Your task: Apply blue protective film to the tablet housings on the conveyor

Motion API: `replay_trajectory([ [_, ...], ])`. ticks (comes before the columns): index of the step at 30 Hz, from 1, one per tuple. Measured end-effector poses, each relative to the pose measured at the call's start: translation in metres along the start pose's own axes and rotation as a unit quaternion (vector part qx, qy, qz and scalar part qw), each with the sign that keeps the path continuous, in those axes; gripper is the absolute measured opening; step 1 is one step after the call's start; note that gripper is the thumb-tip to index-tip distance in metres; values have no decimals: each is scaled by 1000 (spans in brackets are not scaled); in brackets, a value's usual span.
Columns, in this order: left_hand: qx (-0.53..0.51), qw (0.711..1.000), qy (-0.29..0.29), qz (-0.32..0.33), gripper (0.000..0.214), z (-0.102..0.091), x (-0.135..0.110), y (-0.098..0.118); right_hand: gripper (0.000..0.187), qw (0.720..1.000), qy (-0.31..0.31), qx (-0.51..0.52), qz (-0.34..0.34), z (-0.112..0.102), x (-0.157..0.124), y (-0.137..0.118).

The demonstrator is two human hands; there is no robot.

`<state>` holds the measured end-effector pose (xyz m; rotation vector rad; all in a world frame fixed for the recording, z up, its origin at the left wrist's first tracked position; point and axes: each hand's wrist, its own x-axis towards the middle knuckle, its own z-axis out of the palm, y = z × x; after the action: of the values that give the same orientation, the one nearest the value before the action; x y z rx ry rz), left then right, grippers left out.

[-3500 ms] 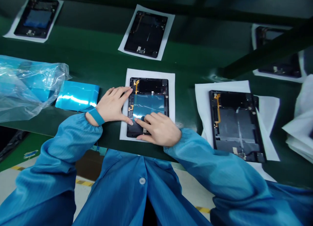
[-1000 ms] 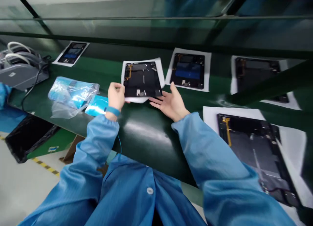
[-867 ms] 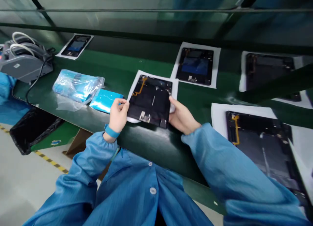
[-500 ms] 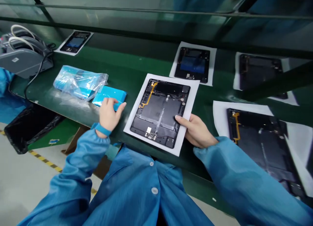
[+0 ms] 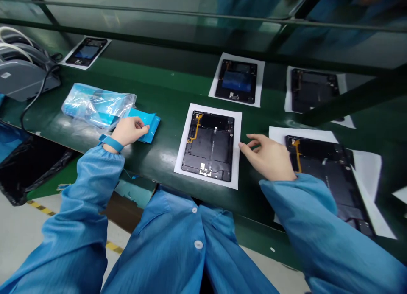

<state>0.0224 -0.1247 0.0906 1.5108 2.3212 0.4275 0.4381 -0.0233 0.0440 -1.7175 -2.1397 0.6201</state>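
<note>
An opened tablet (image 5: 211,147) with an orange flex cable lies on a white sheet (image 5: 206,181) in front of me. My right hand (image 5: 270,156) hovers just right of that sheet, its fingers apart and holding nothing. On the left, a small stack of glossy blue film sheets (image 5: 149,133) rests on the bench, partly under my left hand (image 5: 129,130). The thumb and forefinger of that hand are pinched at the upper sheet. Behind the stack is a clear plastic bag (image 5: 98,105) with more blue sheets in it.
More opened tablets lie on white sheets on the green bench (image 5: 171,86): one at the back (image 5: 237,82), one at right (image 5: 324,171), others farther off. A grey machine (image 5: 25,75) with a cable stands far left. A dark post (image 5: 352,99) crosses at right.
My right hand has let go of the tablet and its sheet, which now lie flat on the bench. My left hand has closed its fingers at the blue film sheets.
</note>
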Motion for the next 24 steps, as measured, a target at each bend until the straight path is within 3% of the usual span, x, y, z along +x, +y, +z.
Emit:
replay_trajectory([
  [8, -43, 998, -36, -2, 12, -11, 6, -4, 42, 998, 36, 9, -51, 7, -16, -30],
  [12, -95, 993, -61, -41, 16, -18, 6, -6, 38, 997, 29, 36, -66, 10, -24, -46],
  [17, -127, 990, -32, -59, 17, -32, -7, -8, 31, 987, 6, 125, -100, 20, -37, -75],
  [19, -129, 991, 0, -39, 19, -39, -21, 0, 29, 967, -38, 219, -123, 32, -41, -100],
  [21, -131, 991, 23, -15, 22, -44, -38, 14, 33, 929, -98, 328, -140, 49, -44, -133],
  [24, -150, 989, 5, 10, 24, -48, -62, 38, 61, 866, -171, 447, -148, 75, -46, -179],
])
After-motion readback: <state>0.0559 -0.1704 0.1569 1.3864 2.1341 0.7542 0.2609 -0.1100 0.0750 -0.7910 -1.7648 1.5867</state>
